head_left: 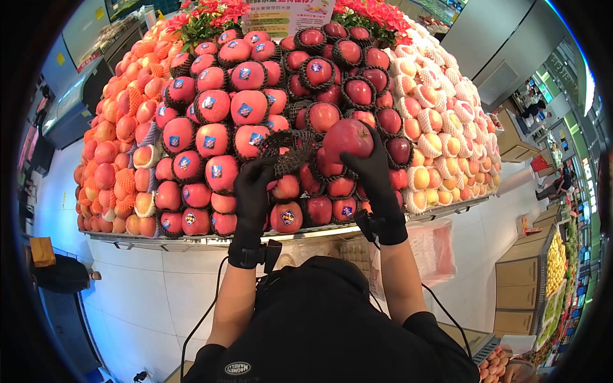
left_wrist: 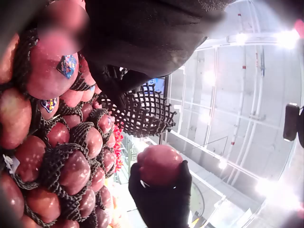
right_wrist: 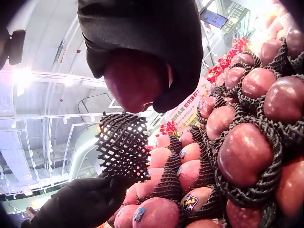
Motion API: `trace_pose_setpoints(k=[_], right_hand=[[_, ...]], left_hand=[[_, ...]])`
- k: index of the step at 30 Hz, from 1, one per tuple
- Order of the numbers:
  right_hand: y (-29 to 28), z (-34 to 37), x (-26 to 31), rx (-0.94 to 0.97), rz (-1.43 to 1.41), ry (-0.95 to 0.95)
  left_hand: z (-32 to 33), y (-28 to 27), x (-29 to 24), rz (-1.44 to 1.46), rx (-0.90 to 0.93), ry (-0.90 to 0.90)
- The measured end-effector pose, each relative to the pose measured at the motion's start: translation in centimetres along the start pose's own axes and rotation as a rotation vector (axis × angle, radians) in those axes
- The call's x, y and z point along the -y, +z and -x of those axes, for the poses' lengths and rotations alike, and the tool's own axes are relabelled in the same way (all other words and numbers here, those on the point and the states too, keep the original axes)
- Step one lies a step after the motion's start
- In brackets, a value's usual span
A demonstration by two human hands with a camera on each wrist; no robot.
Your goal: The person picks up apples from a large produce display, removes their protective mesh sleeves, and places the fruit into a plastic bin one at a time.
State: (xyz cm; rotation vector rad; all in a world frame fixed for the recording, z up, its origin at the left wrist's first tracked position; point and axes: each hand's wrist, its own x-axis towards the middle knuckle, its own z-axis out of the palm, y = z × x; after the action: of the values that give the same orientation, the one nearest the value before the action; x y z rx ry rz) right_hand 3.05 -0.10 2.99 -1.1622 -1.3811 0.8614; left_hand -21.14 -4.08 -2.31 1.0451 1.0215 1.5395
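In the head view my gloved right hand [head_left: 370, 167] grips a large dark red apple [head_left: 348, 142], thumb and fingers around its sides. To its left, my gloved left hand [head_left: 253, 191] pinches a black foam net sleeve [head_left: 288, 153] by its edge. The sleeve hangs loose with no fruit in it, its mesh spread in the left wrist view [left_wrist: 142, 111]. From the right wrist, the apple [right_wrist: 135, 80] is just above the net [right_wrist: 123, 146], a small gap between them. Both hands are over the front of the apple pile.
Stickered red apples [head_left: 211, 105] in black nets are stacked left of centre, darker ones [head_left: 357, 92] right. Orange-netted fruit [head_left: 105, 153] fills the far left; white-netted fruit [head_left: 440, 121] the right. Red flowers [head_left: 211, 19] and a sign [head_left: 287, 18] stand behind. A metal edge [head_left: 159, 241] borders the front.
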Motion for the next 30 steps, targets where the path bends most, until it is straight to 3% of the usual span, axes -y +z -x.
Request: trace_pose_setpoints(k=[5,9,14,16,19,23,26,30], right_hand=[[0.7,0.4,1.3,0.078,-0.136,0.124],[2.2,1.5,2.4,0.122,0.034,0.05],[3.1,1.9,1.5,0.159,0.143,-0.112],[3.6,2.0,2.2,0.177,0.054,-0.118],[4.0,2.4,3.3,0.182,0.002,-0.131],[4.2,2.5,3.7,0.2,0.027,-0.137],[4.4,3.3,5.1,0.225,-0.101,0.017],[3.2,3.2,3.5,0.286,-0.009,-0.041]], left_hand=[[-1.4,0.0,0.1,0.271,-0.012,-0.038],[-1.3,2.3,-1.4,0.089,0.078,0.086],[-0.6,3.7,-0.6,0.25,0.217,0.101],[-0.3,3.8,-0.2,0.207,0.294,0.094],[-0.3,4.5,-0.6,0.097,0.4,0.246],[0.0,5.5,-1.6,-0.043,0.341,0.29],[0.1,5.5,-1.8,-0.082,0.284,0.276],[-0.3,4.5,-0.9,-0.056,0.314,0.221]])
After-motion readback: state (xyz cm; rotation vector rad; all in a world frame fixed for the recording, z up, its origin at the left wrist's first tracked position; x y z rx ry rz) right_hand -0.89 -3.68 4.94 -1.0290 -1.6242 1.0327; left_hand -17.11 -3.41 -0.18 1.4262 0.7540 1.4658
